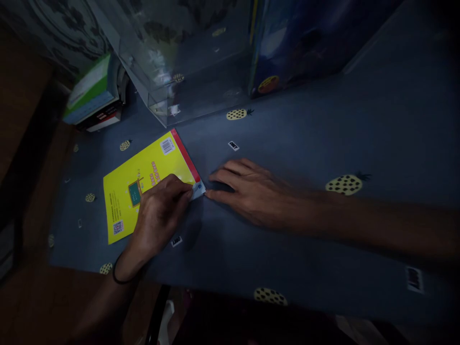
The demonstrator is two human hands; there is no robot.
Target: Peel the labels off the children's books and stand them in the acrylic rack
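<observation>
Grip of left hand (161,206): nearly closed, thumb and forefinger pinching at the edge of a light-blue piece (198,190) at the near right corner of a yellow booklet (149,167). Whether that piece is belonging to the booklet or lying as a separate slip, cannot tell. Grip of right hand (247,191): open, palm down, fingers loosely spread and pointing at the same corner; one fingertip is sitting at or just beside the tip of the piece, contact uncertain. No object is showing in it.

Position: the booklet is lying flat on the patterned surface (287,139), barcode (166,145) facing up, red strip (185,155) running along the edge nearer the right hand. The left hand is covering part of the cover.

Surroundings: a stack of books (95,96) is standing beyond the booklet to the left; a clear holder (201,96) is standing just beyond it, with a dark blue upright item (305,48) farther right.

Step in hand, as judged: fine fingertip work at the corner. Any next move is calling for a light, steady pinch, with the right fingers bracing the tip so the booklet is not sliding or creasing.
</observation>
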